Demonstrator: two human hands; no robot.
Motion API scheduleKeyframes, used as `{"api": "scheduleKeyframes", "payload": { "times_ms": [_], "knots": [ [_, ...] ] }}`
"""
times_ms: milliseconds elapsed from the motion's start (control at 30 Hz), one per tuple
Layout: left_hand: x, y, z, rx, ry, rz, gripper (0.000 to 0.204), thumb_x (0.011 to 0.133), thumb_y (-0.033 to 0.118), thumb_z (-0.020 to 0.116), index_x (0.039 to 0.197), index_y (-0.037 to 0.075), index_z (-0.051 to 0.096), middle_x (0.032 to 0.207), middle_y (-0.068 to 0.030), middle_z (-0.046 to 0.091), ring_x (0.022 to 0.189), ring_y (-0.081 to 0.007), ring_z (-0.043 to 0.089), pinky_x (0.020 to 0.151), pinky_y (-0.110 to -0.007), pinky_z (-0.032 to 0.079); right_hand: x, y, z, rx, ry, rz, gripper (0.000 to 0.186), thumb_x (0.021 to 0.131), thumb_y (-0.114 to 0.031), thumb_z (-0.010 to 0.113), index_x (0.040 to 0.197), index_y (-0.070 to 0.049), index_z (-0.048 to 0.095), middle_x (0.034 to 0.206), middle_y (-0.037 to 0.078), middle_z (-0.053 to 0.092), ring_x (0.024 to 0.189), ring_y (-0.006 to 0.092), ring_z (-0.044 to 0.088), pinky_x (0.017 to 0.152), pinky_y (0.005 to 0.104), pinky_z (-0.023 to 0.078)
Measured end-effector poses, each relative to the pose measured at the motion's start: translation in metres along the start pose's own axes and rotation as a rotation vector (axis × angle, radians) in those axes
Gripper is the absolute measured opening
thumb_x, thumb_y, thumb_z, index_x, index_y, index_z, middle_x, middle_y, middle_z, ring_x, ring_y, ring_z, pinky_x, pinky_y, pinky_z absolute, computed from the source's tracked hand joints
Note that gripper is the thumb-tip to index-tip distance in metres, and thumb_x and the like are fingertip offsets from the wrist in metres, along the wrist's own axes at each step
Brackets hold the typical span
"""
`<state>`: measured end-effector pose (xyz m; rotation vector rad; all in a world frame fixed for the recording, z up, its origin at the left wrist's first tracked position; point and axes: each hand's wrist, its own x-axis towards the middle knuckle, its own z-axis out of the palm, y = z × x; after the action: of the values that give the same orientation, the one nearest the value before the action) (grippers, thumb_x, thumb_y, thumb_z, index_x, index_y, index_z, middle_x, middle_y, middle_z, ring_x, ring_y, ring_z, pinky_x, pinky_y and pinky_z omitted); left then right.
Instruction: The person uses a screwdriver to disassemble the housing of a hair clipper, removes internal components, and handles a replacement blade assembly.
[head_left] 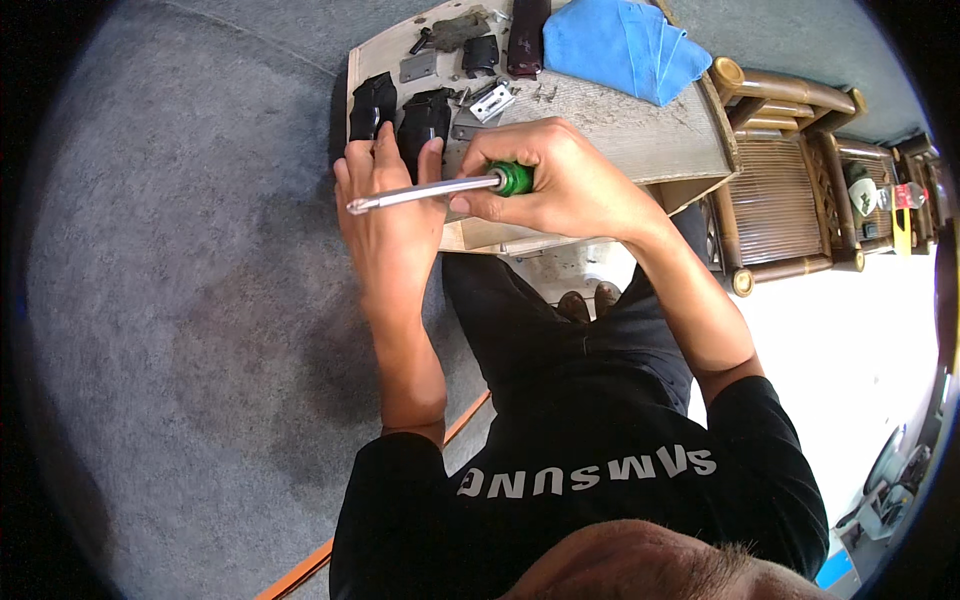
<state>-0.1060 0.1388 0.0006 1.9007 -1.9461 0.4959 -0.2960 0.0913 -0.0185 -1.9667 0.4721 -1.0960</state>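
Note:
My right hand (575, 185) is closed round the green handle of a screwdriver (430, 192). Its metal shaft points left and passes above the back of my left hand (392, 225). My left hand reaches over the near left part of a wooden table, fingers stretched out and apart. Its index fingertip is at a black plastic part (373, 105), and its thumb tip is at a second black part (427, 112). Whether the fingers press on these parts I cannot tell. Beyond my right hand lies a small silver metal plate with slots (491, 102).
Further back on the worn wooden table (640, 140) lie a blue cloth (625, 50), a dark brown case (527, 38), a black block (481, 56), a grey plate (419, 67) and several loose screws. A bamboo chair (780, 205) stands at the right. A grey wall (200, 250) is at the left.

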Motion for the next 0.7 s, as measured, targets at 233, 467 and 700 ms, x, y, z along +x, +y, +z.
{"api": "scheduleKeyframes", "payload": {
  "times_ms": [233, 467, 700],
  "knots": [
    [0.000, 0.005, -0.001, -0.062, 0.023, 0.035, 0.050, 0.095, 0.030, 0.073, 0.124, -0.008, 0.061, 0.104, -0.0216, 0.061, 0.102, -0.0410, 0.060, 0.090, -0.050, 0.050, -0.002, 0.003, 0.001, 0.011, 0.029, -0.050, 0.019, 0.082, -0.015, 0.083, 0.092, -0.003, 0.072, 0.075, 0.008, 0.065, 0.067, 0.0197, 0.061, 0.066, 0.0334, 0.049],
    [0.004, 0.008, 0.000, -0.169, -0.096, -0.081, 0.045, 0.094, 0.021, 0.070, 0.129, -0.007, 0.058, 0.118, -0.0263, 0.063, 0.114, -0.0431, 0.060, 0.098, -0.050, 0.049, 0.001, -0.004, -0.004, 0.043, 0.052, 0.145, 0.019, 0.086, -0.014, 0.076, 0.102, -0.003, 0.075, 0.082, 0.014, 0.073, 0.076, 0.0224, 0.072, 0.073, 0.0359, 0.055],
    [0.001, 0.009, -0.002, -0.193, -0.007, -0.092, 0.047, 0.097, 0.022, 0.066, 0.128, -0.012, 0.057, 0.111, -0.0271, 0.063, 0.107, -0.0444, 0.063, 0.093, -0.049, 0.051, 0.004, 0.002, -0.010, 0.454, 0.126, 0.357, 0.019, 0.097, -0.019, 0.069, 0.101, -0.001, 0.076, 0.086, 0.002, 0.076, 0.061, 0.0036, 0.056, 0.054, 0.0220, 0.045]
  ]
}}
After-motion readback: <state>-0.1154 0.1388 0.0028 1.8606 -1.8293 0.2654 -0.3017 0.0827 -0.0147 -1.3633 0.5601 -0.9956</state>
